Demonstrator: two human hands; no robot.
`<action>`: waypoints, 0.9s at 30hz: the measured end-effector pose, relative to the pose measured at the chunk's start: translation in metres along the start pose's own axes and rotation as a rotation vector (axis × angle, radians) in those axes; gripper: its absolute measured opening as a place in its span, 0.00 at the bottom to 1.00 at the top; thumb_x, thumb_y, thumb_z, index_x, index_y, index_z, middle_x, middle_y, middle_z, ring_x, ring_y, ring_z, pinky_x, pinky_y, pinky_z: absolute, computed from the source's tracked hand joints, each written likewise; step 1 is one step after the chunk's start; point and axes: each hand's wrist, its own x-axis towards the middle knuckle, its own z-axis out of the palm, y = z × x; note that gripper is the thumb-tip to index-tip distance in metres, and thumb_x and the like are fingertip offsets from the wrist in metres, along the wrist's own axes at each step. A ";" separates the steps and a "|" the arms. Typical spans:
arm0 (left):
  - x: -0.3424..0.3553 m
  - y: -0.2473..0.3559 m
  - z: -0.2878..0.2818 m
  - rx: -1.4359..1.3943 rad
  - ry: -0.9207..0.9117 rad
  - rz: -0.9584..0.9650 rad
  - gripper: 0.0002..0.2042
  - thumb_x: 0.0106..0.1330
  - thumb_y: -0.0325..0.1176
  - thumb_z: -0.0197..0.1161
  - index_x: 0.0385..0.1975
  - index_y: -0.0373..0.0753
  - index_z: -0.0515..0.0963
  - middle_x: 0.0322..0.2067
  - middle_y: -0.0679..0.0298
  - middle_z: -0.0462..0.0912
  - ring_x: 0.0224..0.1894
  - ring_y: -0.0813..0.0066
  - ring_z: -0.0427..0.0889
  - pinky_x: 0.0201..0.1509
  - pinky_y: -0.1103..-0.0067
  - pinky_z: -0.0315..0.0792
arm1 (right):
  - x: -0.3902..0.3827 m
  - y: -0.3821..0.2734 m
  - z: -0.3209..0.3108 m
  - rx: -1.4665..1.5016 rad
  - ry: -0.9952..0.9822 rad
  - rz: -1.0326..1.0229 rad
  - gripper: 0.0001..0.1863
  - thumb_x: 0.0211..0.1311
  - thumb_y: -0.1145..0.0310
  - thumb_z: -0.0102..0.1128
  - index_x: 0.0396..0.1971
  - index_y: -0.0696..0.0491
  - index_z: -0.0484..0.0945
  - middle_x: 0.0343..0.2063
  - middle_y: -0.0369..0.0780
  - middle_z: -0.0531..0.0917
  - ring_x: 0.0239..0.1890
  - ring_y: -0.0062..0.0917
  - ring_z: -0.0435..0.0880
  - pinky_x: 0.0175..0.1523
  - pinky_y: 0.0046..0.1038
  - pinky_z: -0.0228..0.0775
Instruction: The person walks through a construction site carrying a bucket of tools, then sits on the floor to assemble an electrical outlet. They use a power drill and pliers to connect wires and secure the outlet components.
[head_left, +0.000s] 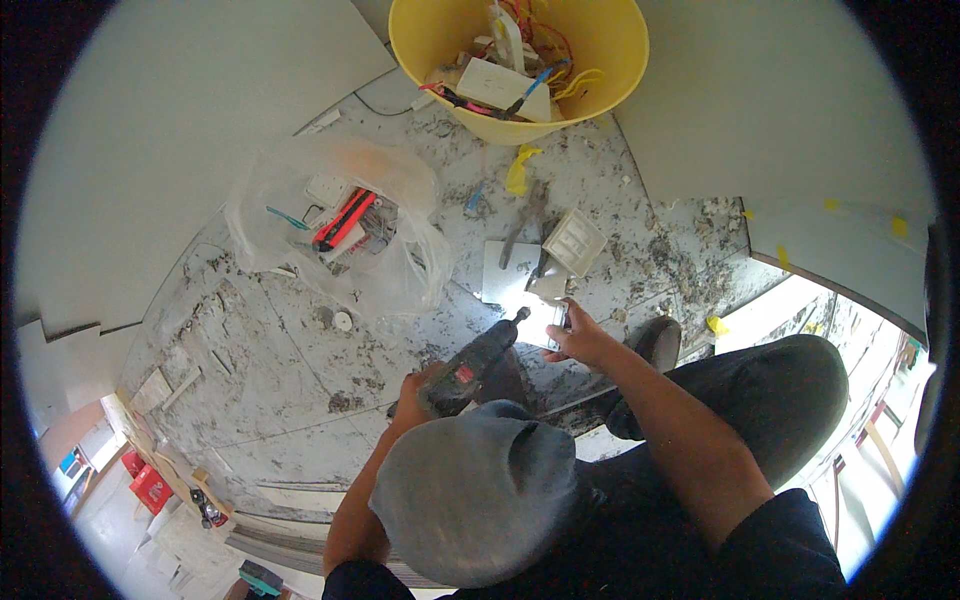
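Observation:
My left hand (410, 398) is closed round the dark cordless drill (468, 372), its nose pointing up and right. Bright light from beside the drill's tip washes out a small white piece (545, 320). My right hand (583, 340) grips that piece by its right edge, thumb and fingers on it; its exact kind is lost in the glare. Just beyond lie a flat white plate (497, 270), a scraper-like tool with a dark handle (543, 264) and a white box with openings (575, 242). A grey cap (470, 500) hides part of my left forearm.
A yellow bucket (620, 70) of cables and white plastic parts stands at the far side. Left of centre, a clear plastic bag (400, 280) holds a red-and-black cutter (345, 218) and small parts. Debris covers the grey floor (270, 370); pale panels rise on both sides.

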 end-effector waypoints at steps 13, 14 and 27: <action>0.026 -0.014 0.021 0.289 0.033 0.047 0.18 0.60 0.41 0.79 0.45 0.39 0.84 0.36 0.59 0.89 0.40 0.69 0.89 0.46 0.72 0.79 | 0.030 0.034 -0.023 -0.334 0.305 -0.150 0.18 0.69 0.67 0.66 0.53 0.60 0.79 0.37 0.46 0.87 0.31 0.31 0.85 0.36 0.33 0.77; 0.025 -0.003 0.020 0.449 0.026 0.105 0.18 0.60 0.42 0.78 0.45 0.40 0.84 0.36 0.59 0.90 0.40 0.67 0.90 0.46 0.72 0.79 | 0.029 0.030 -0.018 -0.305 0.323 -0.166 0.17 0.70 0.67 0.66 0.54 0.59 0.79 0.37 0.46 0.87 0.31 0.31 0.85 0.36 0.34 0.77; 0.039 0.049 0.025 0.555 -0.073 -0.081 0.17 0.64 0.44 0.75 0.44 0.39 0.86 0.35 0.57 0.91 0.40 0.64 0.91 0.44 0.71 0.81 | 0.032 0.025 0.000 -0.121 0.376 -0.013 0.19 0.69 0.70 0.68 0.56 0.55 0.75 0.42 0.42 0.82 0.34 0.24 0.80 0.34 0.30 0.75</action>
